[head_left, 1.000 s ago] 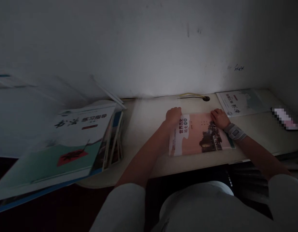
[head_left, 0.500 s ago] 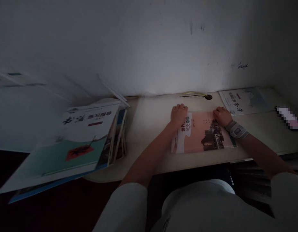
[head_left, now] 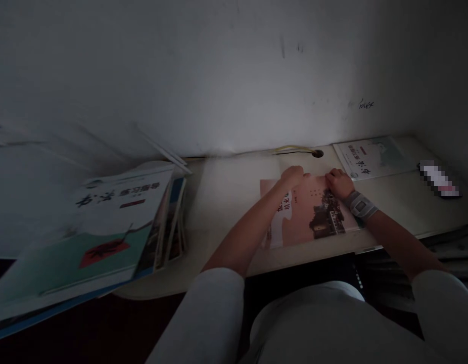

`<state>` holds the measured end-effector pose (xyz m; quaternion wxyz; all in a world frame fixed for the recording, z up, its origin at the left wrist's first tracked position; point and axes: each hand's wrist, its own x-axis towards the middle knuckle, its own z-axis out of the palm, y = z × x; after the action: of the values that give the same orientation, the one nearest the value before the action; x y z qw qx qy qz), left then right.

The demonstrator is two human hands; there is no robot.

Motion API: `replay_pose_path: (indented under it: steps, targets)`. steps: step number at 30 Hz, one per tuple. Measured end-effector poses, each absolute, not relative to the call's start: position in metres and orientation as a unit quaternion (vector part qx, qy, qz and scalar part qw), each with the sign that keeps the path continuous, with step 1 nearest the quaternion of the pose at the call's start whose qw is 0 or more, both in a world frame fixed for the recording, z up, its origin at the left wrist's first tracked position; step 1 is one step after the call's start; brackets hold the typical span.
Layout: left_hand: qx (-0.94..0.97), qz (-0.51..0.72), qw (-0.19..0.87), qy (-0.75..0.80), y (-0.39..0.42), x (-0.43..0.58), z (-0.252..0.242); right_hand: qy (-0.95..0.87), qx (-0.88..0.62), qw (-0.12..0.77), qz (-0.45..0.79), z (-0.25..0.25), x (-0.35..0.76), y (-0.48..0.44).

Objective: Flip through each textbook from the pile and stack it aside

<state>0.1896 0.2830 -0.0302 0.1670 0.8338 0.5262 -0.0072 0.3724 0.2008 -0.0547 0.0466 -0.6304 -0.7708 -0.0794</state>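
Observation:
A pink booklet [head_left: 300,217] with a dark building picture and Chinese lettering lies flat on the pale desk. My left hand [head_left: 293,176] is at its far edge, fingers curled and pressed together; what they pinch is hidden. At the far edge, right of centre, my right hand [head_left: 338,183] has its fingers bent over the booklet, and a grey band [head_left: 363,206] circles that wrist. A pale translucent sheet [head_left: 234,177] seems to lie on the desk left of the booklet.
A stack of booklets [head_left: 116,222] overhangs the left end of the desk [head_left: 215,253]. At the back right lies another booklet [head_left: 366,156], with a blurred-out phone [head_left: 440,179] farther right. A yellow cable [head_left: 294,148] enters a desk hole [head_left: 317,153] by the wall [head_left: 226,76].
My left hand has slid right along the booklet's far edge, closer to my right hand. The booklet's far left corner now shows. The view has turned slightly right.

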Motion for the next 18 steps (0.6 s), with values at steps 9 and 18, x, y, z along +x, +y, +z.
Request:
replay_pose_path:
  steps: [9,18]
  targets:
    - [0.811,0.066,0.322,0.484,0.270,0.180,-0.023,-0.855,-0.468,0.218,0.052,-0.028,0.348,0.101]
    - [0.627,0.328,0.592,0.386,0.228,0.174,0.038,-0.343,-0.458,0.446,0.688,-0.057,0.331,0.000]
